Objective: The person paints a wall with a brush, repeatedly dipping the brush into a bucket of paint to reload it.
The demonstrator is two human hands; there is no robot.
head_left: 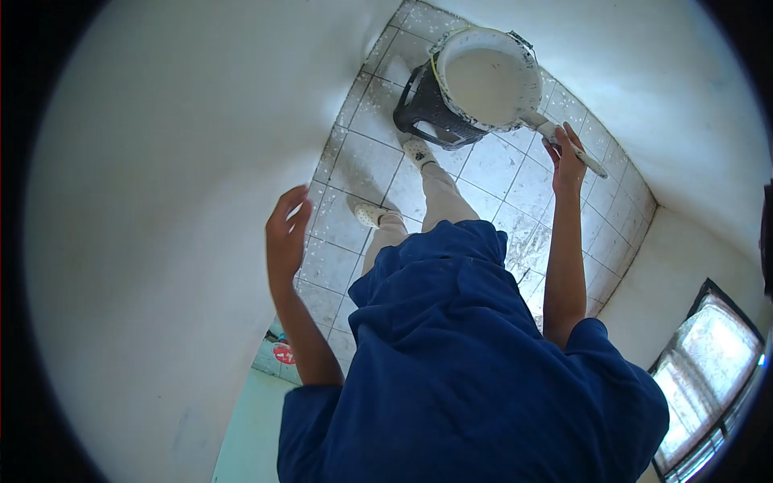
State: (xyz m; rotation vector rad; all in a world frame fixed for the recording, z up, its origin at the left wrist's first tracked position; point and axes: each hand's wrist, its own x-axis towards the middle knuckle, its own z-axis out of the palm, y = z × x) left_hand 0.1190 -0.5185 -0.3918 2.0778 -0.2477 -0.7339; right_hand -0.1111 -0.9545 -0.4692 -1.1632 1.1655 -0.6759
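Note:
A white bucket [527, 60] full of white paint [487, 84] stands on a dark plastic stool [427, 111] on the tiled floor. My right hand [568, 167] grips a paint-smeared handle [586, 159] whose far end rests at the bucket's rim; the tool's head is hidden. My left hand [287, 233] is raised with its fingers apart, holding nothing, close to the white wall [161, 201] on the left. My blue shirt, light trousers and shoes fill the lower middle.
The paint-spattered tiled floor [507, 181] runs as a narrow strip between white walls on both sides. A barred window [708, 378] is at the lower right. A red sign [283, 352] sits low by my left arm.

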